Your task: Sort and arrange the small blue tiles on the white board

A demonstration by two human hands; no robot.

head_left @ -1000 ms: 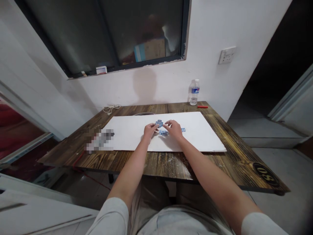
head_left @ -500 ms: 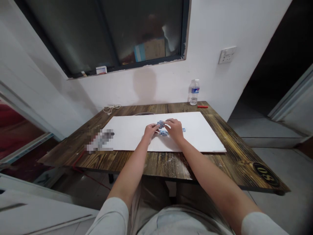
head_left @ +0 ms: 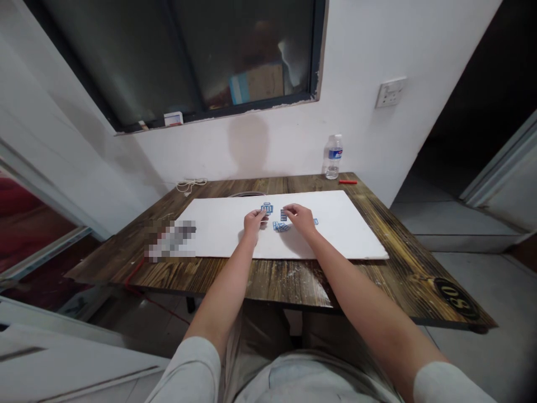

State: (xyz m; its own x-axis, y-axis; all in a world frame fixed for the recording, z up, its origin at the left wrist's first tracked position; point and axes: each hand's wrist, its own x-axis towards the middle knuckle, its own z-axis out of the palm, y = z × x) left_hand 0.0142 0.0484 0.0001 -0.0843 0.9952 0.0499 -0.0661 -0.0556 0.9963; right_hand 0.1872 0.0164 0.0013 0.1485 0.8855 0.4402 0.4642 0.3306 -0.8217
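Observation:
Between the thumb and fingers of my left hand [head_left: 253,222] is a small blue-outlined piece made up of several rectangles [head_left: 267,208], held just above the white board [head_left: 220,226]. My right hand [head_left: 301,218] pinches a small dark blue striped piece [head_left: 283,215], apart from the left one. Close below the two hands, a little heap of blue pieces [head_left: 280,226] lies on the board. One more blue piece [head_left: 316,221] lies just right of my right hand, partly hidden by it. The pieces are too small to name more exactly.
The board rests on a dark wooden table [head_left: 403,280]. A water bottle [head_left: 333,158] and a red stick-like item [head_left: 348,182] stand and lie at the back right. A white cord [head_left: 192,184] lies back left, and a blurred-out object [head_left: 174,240] at the board's left end.
My hands have moved apart. Half a second ago they met over a blue piece; now each holds its own, the left having shifted slightly left.

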